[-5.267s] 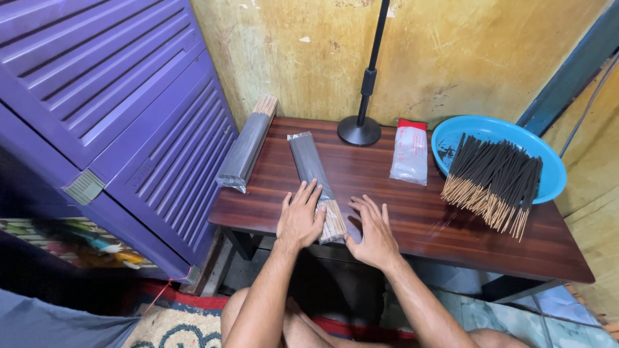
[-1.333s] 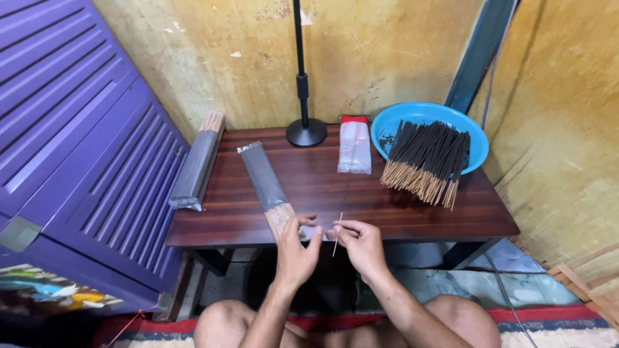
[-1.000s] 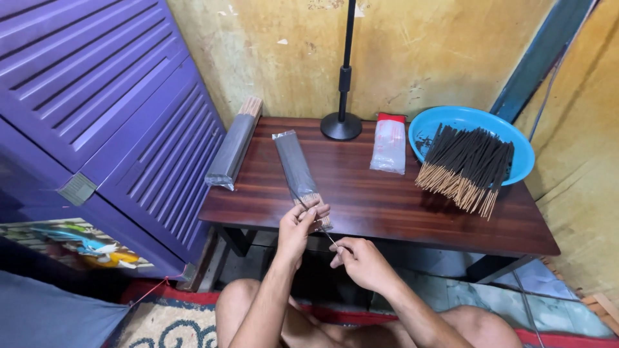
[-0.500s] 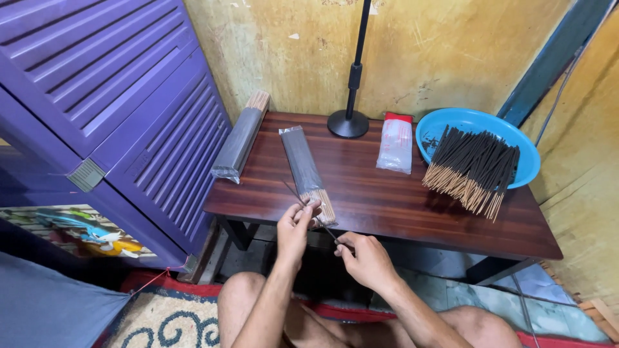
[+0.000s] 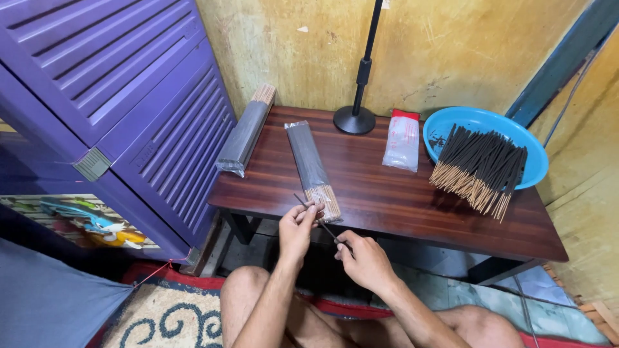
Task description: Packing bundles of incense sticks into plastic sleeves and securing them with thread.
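My left hand (image 5: 298,227) and my right hand (image 5: 362,257) both pinch one thin dark incense stick (image 5: 326,229) just in front of the table's near edge. The stick slants from upper left to lower right between the two hands. Right above my left hand lies a clear-wrapped packet of dark incense sticks (image 5: 311,167) on the wooden table (image 5: 387,193), its bare bamboo ends facing me. A second wrapped packet (image 5: 246,133) lies along the table's left edge.
A blue bowl (image 5: 480,122) at the back right holds a loose heap of incense sticks (image 5: 480,167). A stack of empty clear sleeves (image 5: 402,140) and a black stand base (image 5: 354,120) sit at the back. A purple slatted cabinet (image 5: 116,96) stands to the left.
Earlier both hands lay flat beside the packet. Then my right hand held a single stick upright; now it is tilted down and both hands grip it below the table's edge.
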